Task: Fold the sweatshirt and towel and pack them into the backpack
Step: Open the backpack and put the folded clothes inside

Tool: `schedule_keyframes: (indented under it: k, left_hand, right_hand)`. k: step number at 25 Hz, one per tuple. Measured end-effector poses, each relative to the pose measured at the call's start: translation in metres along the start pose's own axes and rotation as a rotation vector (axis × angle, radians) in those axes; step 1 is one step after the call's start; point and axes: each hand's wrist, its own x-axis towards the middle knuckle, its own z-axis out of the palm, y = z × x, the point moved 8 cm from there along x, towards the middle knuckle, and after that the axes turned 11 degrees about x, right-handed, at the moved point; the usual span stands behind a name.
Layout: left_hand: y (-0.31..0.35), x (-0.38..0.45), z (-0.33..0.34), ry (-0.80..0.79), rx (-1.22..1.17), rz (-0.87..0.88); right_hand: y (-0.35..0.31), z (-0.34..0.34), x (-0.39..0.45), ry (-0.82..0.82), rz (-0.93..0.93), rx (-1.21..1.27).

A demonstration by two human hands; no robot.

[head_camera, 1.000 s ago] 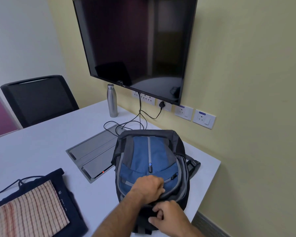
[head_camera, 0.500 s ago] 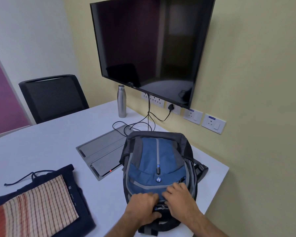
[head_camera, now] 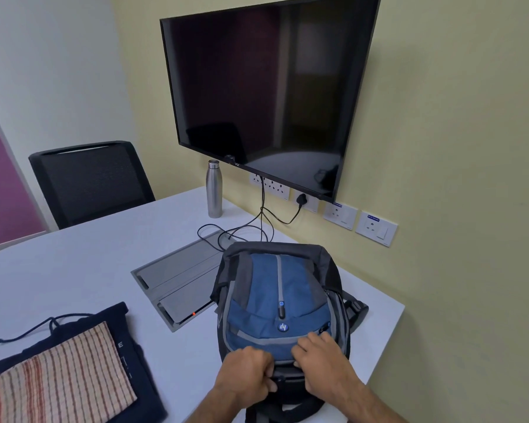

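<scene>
A blue and grey backpack (head_camera: pixel 275 288) lies flat on the white table (head_camera: pixel 83 270) near its right edge. My left hand (head_camera: pixel 246 377) curls its fingers on the bag's near top edge, pinching something small there. Close beside it, my right hand (head_camera: pixel 321 361) grips the same edge with bent fingers. At the lower left a folded dark navy sweatshirt (head_camera: pixel 135 361) lies on the table with a drawstring trailing out. A folded beige towel with red stripes (head_camera: pixel 61 383) rests on top of it.
A grey cable hatch (head_camera: pixel 177 279) is set into the table left of the backpack, with black cables (head_camera: pixel 257 224) running to wall sockets. A steel bottle (head_camera: pixel 214 190) stands at the back, under a wall screen (head_camera: pixel 266 93). A black chair (head_camera: pixel 89 181) stands behind the table.
My left hand has come off the bag's blue front and dropped to its near top edge. The right hand has moved up beside it. The view has shifted left.
</scene>
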Motion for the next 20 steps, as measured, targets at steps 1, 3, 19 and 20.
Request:
schedule_keyframes:
  k: [1,3,19,20]
  left_hand:
    - [-0.007,-0.002,-0.001,-0.010,-0.001,-0.009]
    - [-0.025,-0.005,-0.002,-0.030,-0.014,-0.044]
    - [-0.114,-0.030,0.002,-0.022,-0.134,-0.238]
    - [-0.114,-0.030,0.002,-0.028,-0.155,-0.236]
  right_hand:
    - [0.002,-0.002,-0.002,0.017,-0.004,0.005]
    - [0.005,-0.006,-0.005,0.042,-0.010,0.012]
    - [-0.020,-0.006,0.014,0.090,-0.090,-0.006]
    - [-0.030,-0.002,0.021,0.093,-0.103,-0.019]
